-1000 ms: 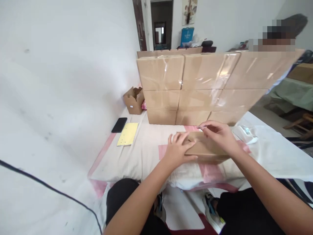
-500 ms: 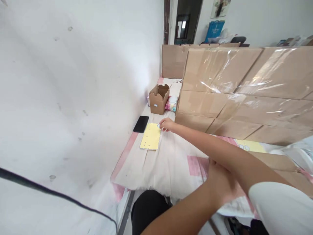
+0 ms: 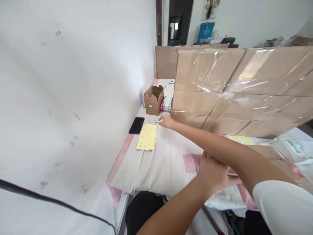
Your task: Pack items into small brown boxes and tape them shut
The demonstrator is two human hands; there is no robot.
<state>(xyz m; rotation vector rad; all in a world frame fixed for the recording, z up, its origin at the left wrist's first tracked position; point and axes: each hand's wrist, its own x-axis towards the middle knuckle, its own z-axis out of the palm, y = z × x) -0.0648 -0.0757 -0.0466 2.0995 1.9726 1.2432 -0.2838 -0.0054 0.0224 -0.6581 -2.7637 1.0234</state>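
My right hand [image 3: 167, 121] reaches across the bed, thumb and forefinger slightly apart. Just left of its fingertips lies a small white paper piece with a dark outline [image 3: 156, 121]; a narrow gap seems to separate them. Below it, flat on the cloth, is a yellow paper sheet [image 3: 146, 137] with a wavy edge and several small dots. A black phone [image 3: 136, 125] rests beside the sheet's left edge. My left hand [image 3: 214, 173] is under my right forearm, its fingers mostly hidden, so what it holds, if anything, does not show.
An open cardboard box [image 3: 153, 104] stands by the wall, with a colourful packet [image 3: 166, 103] beside it. A large taped cardboard panel [image 3: 234, 91] rises along the far side. Flat cardboard [image 3: 262, 151] lies at the right. A black cable [image 3: 56, 199] crosses the lower left.
The small white piece has moved off the yellow sheet's top corner onto the cloth beyond it. My right fingertips have drawn slightly away from it. The view has shifted a little right.
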